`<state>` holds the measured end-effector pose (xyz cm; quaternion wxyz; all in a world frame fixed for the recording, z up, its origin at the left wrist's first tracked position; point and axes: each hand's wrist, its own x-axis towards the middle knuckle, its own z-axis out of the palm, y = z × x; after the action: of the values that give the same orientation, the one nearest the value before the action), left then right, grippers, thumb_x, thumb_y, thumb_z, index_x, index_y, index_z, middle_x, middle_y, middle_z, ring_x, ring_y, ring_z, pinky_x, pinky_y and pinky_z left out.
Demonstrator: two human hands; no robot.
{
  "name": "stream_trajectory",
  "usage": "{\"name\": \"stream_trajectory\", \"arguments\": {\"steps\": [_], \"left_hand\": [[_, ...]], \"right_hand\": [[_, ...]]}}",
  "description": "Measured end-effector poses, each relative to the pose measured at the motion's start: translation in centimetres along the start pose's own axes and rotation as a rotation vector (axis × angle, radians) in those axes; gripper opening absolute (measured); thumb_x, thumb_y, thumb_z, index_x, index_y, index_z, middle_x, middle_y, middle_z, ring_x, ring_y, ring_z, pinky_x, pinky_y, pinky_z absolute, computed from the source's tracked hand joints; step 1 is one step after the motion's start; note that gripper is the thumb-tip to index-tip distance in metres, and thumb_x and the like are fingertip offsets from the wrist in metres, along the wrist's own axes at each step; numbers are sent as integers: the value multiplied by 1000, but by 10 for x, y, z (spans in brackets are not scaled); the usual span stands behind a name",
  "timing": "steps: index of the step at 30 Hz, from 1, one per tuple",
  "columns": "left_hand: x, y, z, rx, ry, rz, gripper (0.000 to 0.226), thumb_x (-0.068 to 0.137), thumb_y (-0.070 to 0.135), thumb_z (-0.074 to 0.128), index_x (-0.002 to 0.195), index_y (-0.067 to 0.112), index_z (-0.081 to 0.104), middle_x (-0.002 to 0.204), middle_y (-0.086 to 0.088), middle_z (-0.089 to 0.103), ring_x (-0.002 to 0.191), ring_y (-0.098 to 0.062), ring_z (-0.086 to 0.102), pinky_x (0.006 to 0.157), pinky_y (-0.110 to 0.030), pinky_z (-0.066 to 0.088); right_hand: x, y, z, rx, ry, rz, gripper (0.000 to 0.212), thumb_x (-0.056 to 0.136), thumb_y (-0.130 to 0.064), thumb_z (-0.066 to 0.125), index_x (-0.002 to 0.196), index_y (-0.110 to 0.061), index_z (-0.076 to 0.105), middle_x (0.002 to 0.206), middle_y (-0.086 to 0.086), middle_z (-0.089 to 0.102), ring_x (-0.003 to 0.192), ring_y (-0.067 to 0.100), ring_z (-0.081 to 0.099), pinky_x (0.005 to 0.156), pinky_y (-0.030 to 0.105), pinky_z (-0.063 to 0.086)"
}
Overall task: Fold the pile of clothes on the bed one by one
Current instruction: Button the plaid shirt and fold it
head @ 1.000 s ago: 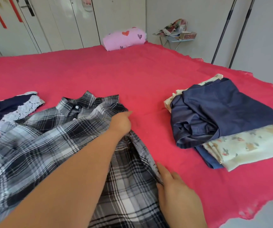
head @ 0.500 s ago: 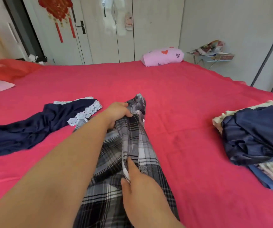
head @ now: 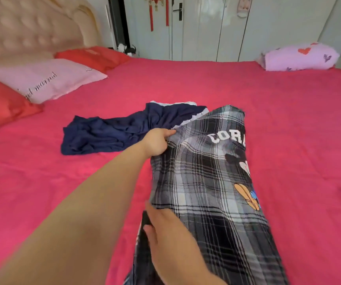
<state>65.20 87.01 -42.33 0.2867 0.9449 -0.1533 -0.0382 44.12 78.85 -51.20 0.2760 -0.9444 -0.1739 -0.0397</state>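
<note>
My left hand [head: 157,141] grips the plaid shirt [head: 204,182] at its upper edge on the bed [head: 288,140]. My right hand [head: 165,235] touches its lower edge, and whether it grips I cannot tell. A navy garment [head: 114,132] lies beside the shirt.

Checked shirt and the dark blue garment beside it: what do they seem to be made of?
Checked shirt: probably thin woven cotton or a blend, matt; the checks follow the weave, and the letters and cartoon look printed on. Dark blue garment: seemingly a soft, thin knit with slight sheen, slumping in loose folds; its pale trim looks like lace.
</note>
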Motion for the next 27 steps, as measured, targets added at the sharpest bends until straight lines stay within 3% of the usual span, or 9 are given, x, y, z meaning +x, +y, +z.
{"name": "stream_trajectory", "arguments": {"steps": [3,5,8,11,13,15,19,22,27], "left_hand": [[1,-17,18,10,38,-8,63,82,-15,36,140,9,42,145,-11,41,131,-23,42,98,-17,28],[1,-20,33,43,44,18,63,82,-13,37,141,8,39,150,-13,32,137,-23,33,106,-19,21],[-6,-21,53,121,73,-9,66,86,-4,43,147,15,27,156,-14,14,141,-28,23,113,-36,23],[-31,-14,62,276,208,90,62,92,12,46,148,23,21,158,-7,11,143,-29,15,115,-50,13],[-57,-10,69,330,266,210,56,96,28,42,148,26,21,157,-4,15,144,-28,10,114,-51,3],[-89,-13,80,425,116,229,58,97,46,32,149,29,13,159,0,6,145,-26,0,113,-48,-8],[-132,-21,92,524,-198,41,61,97,53,24,149,32,1,158,3,-9,145,-24,-12,112,-50,-14],[-156,-13,85,456,-81,47,62,96,51,31,150,34,5,159,3,-3,145,-22,-6,113,-47,-11],[-208,-9,79,423,-184,127,66,94,56,35,149,32,8,159,4,-1,145,-18,-7,116,-43,-4]], "right_hand": [[4,16,-33,-250,122,109,43,86,-44,40,125,-36,56,120,-6,62,110,23,61,91,41,49],[5,23,-45,-412,-137,269,52,94,-54,28,144,-40,27,155,2,24,143,33,18,114,52,14],[-3,41,-20,-406,-317,239,73,81,-69,-5,147,-40,-9,158,-3,-14,143,29,-20,108,48,-23],[-7,38,-25,-359,-287,199,83,73,-73,-12,147,-42,5,159,-3,2,146,30,-6,111,52,-12],[-13,33,-37,-470,-235,196,64,86,-62,12,136,-40,44,144,1,45,134,33,39,106,57,29],[-22,29,-42,-452,-184,255,58,86,-56,23,127,-35,58,133,2,57,123,32,53,96,53,43],[-46,39,-36,-385,-308,186,61,94,-59,14,149,-35,8,159,-2,2,146,24,-5,116,46,-4],[-63,47,-51,-391,-219,192,56,97,-53,19,149,-36,9,159,-5,5,147,20,-5,117,39,-2],[-109,62,-77,-451,-222,149,55,96,-55,23,147,-39,14,158,-9,7,146,17,-7,117,38,-4]]}}
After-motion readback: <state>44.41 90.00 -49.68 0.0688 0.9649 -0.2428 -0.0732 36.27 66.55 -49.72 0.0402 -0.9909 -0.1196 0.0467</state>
